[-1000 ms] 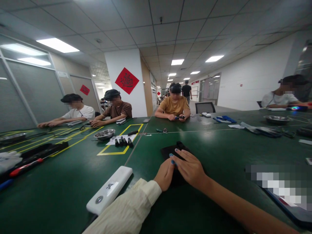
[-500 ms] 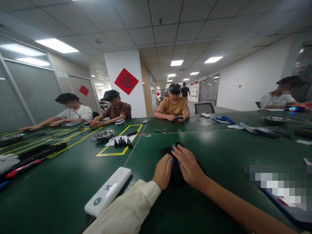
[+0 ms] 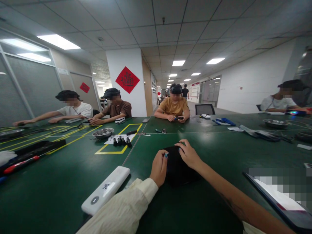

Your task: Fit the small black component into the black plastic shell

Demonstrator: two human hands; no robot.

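Observation:
A black cloth-like object lies on the green table in front of me. My left hand, in a cream sleeve, rests on the object's left edge with fingers curled and pinching it. My right hand lies on its far right part, fingers bent over the top edge and gripping it. Both hands have blue-painted nails.
A white power bank lies by my left forearm. A tablet sits at the right. Small black parts, a metal bowl and a red-handled screwdriver lie to the left. Several people sit around the table.
Both hands have slid farther across the black object, toward its far edge, and the right hand's fingers have curled over it. The view has tilted slightly.

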